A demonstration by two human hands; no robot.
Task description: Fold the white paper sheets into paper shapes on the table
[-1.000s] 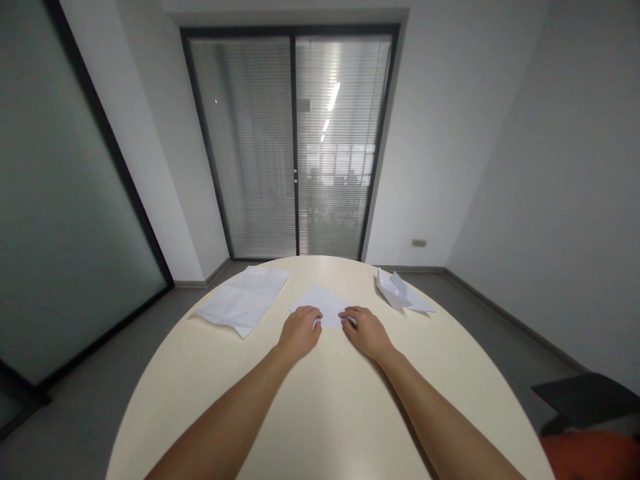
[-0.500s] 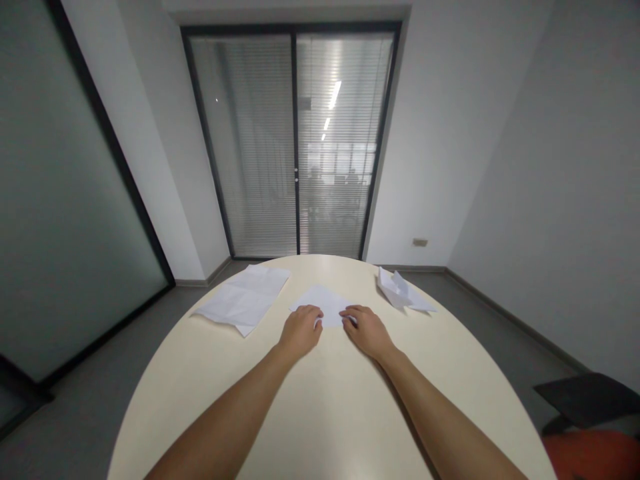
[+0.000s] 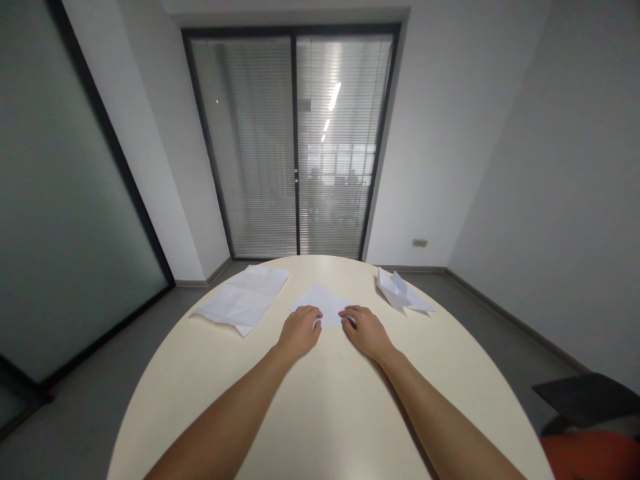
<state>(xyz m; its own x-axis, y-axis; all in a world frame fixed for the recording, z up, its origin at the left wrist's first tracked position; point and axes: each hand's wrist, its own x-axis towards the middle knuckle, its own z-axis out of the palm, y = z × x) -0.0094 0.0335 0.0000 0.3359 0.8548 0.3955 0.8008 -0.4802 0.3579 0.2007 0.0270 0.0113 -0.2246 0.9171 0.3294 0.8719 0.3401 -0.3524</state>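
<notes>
A folded sheet of white paper (image 3: 327, 305) lies on the round cream table (image 3: 320, 400), its top coming to a point. My left hand (image 3: 301, 330) is closed on its left lower part, thumb and fingers pinching the edge. Across from it, my right hand (image 3: 367, 331) pinches the right lower part in the same way. Both hands rest low on the tabletop and hide the paper's side corners.
A creased, unfolded white sheet (image 3: 243, 299) lies at the table's left far side. Folded white paper (image 3: 400, 291) stands partly upright at the right far edge. Beyond the table's right side is a chair (image 3: 590, 453) with red and black parts.
</notes>
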